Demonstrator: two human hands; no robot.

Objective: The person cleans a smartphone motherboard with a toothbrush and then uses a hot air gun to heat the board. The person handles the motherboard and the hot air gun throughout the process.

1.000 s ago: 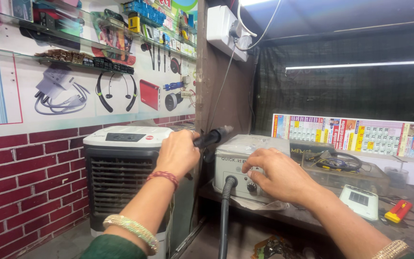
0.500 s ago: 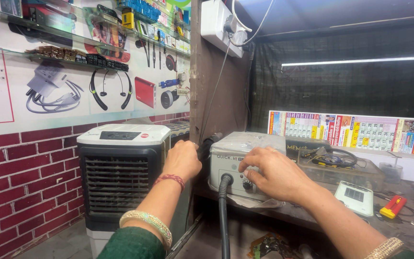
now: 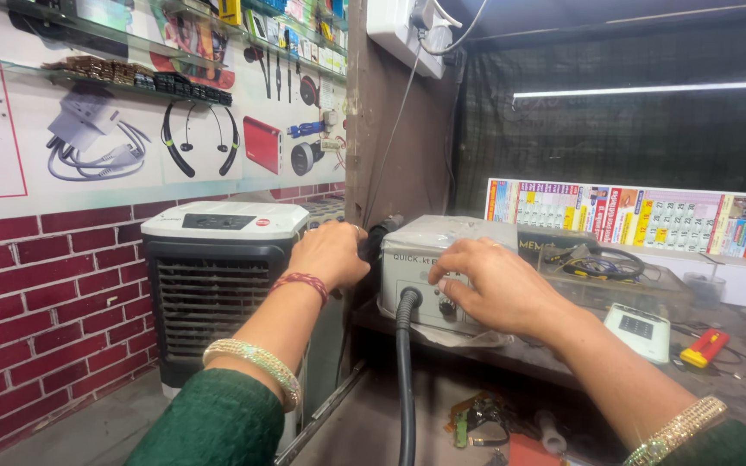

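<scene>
Nearest of all, one thick black hose (image 3: 406, 380) rises from the bottom edge and plugs into the front of the single grey box-shaped station (image 3: 442, 259) sitting on the worktop (image 3: 563, 367). Both hands are up at that station, set apart from each other on either side of its left front corner. The right hand (image 3: 498, 289) lies against the front panel just right of the hose socket, fingertips pinched on a small dark knob (image 3: 447, 306). The left hand (image 3: 330, 255) is curled shut around one black handle (image 3: 380, 237) at the station's left side, close beside the wooden post (image 3: 390, 129). Each wrist wears a gold bangle, two in all, and the left also carries a red thread.

To the right on the worktop lie one small white meter (image 3: 645, 330) and one red and yellow tool (image 3: 705, 347). To the left, on the floor, stands one white and black air cooler (image 3: 218, 276) against the red brick wall (image 3: 36, 302). Further back, a long printed calendar sheet (image 3: 632, 216) leans at the rear of the worktop, and one white socket board (image 3: 399, 26) hangs high on the post.
</scene>
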